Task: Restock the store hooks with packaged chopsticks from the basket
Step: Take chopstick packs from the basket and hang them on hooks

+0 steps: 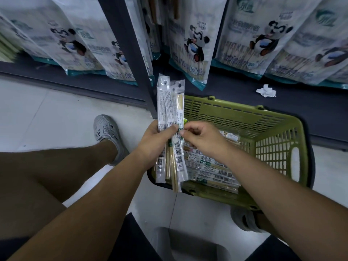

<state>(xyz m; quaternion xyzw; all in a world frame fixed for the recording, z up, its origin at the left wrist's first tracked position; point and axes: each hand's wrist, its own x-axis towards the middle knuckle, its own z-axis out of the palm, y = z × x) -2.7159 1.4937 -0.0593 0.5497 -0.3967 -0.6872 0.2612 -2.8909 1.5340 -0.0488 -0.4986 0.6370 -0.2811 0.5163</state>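
My left hand (154, 140) grips a fanned bundle of chopstick packs (169, 102), clear sleeves with white labels and punched hang holes at their upper ends. It holds them upright over the near left corner of a green plastic basket (273, 127). My right hand (199, 138) pinches the edge of the rightmost pack in the bundle, thumb and forefinger together. More chopstick packs (211, 168) lie flat in the basket's bottom. No hooks show in this view.
Large white panda-print bags (190, 44) hang in rows above a dark low shelf. A dark upright post (135, 53) stands just behind the bundle. A crumpled white tissue (266, 90) lies on the shelf. My knees and grey shoes flank the basket on the pale tiled floor.
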